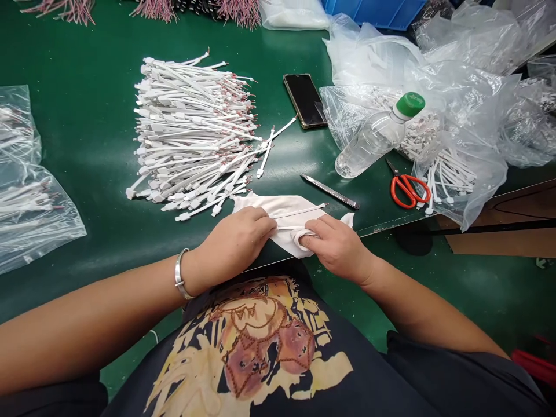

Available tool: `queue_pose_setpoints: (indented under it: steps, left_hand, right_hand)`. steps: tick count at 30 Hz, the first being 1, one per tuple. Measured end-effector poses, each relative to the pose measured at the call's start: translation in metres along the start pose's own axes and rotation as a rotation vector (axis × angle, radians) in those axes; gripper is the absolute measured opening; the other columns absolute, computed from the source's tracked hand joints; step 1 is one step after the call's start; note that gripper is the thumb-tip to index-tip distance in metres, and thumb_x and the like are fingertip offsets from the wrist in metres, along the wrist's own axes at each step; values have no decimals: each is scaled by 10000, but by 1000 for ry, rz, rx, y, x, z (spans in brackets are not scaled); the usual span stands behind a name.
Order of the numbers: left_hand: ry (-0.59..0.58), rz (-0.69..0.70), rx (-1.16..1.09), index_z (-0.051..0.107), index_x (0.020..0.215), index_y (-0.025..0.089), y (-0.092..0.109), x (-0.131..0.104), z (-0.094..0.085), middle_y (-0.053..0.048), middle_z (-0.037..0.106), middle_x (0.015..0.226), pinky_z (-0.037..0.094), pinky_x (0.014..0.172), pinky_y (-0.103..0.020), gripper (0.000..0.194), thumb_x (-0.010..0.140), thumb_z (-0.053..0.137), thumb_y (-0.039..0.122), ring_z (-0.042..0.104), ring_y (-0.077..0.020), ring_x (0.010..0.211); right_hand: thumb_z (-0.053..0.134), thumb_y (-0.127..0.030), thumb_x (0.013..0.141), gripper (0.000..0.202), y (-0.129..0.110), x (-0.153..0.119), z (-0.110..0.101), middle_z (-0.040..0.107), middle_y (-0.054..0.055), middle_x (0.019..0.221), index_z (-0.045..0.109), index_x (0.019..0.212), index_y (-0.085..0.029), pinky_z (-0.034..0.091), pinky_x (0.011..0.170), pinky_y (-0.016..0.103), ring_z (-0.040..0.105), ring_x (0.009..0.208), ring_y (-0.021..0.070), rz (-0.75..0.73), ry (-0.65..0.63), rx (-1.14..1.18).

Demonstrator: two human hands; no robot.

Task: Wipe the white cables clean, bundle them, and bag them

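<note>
A white cloth (284, 204) lies at the table's front edge, with one thin white cable (304, 211) across it. My left hand (243, 237) is closed at the cloth's left side, its fingertips pinching the end of a white strand. Folded cloth is gripped between the thumb and fingers of my right hand (332, 243), at the cloth's right side. Another white strand runs between the two hands. Behind the cloth is a large pile of white cables (195, 133), with a few loose ones at its right.
On the green table (99, 52) lie a phone (304, 99), a silver pen-like tool (330, 191) and red-handled scissors (406, 188). A green-capped bottle (369, 142) leans on plastic bags (469, 127) at right. Bagged cables (30, 202) lie at left, a blue bin (377, 11) behind.
</note>
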State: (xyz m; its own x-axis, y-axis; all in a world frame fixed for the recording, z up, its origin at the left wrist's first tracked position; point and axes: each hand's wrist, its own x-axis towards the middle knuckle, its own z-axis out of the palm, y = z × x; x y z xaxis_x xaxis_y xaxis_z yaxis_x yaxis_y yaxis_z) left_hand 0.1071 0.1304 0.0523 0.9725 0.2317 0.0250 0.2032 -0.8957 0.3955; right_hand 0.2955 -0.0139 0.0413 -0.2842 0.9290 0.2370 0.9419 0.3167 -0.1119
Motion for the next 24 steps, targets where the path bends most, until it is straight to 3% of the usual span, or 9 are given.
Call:
queue_pose_setpoints:
  steps: [7,13,18,24]
  left_hand:
    - [31,-164,-110,576,1000,181,-4,5,-2,-47,644,911,438,712,-295,225,917,421,322,589,-183,808]
    - [63,-177,-134,612,947,196,-6,8,-2,-32,647,864,425,690,-271,235,911,424,331,587,-168,776]
    - [81,-185,-93,629,927,196,-5,10,-1,-29,664,852,418,683,-276,260,916,411,337,595,-173,764]
    - [151,-193,-51,615,1056,203,-6,9,5,-32,690,916,425,669,-278,261,905,438,321,621,-183,781]
  right_hand:
    - [398,-162,907,262,-4,0,0,555,72,855,653,959,-195,327,702,309,389,767,187,43,-36,-22]
    - [404,-139,899,256,-3,3,-8,561,67,866,648,950,-191,321,705,299,401,783,182,53,-69,-38]
    - [400,-164,914,259,-1,10,-15,572,67,888,647,982,-201,305,689,304,402,784,183,149,-52,-111]
    - [382,-198,936,269,-2,20,-5,558,70,870,639,1016,-195,292,681,306,398,785,186,177,-50,-136]
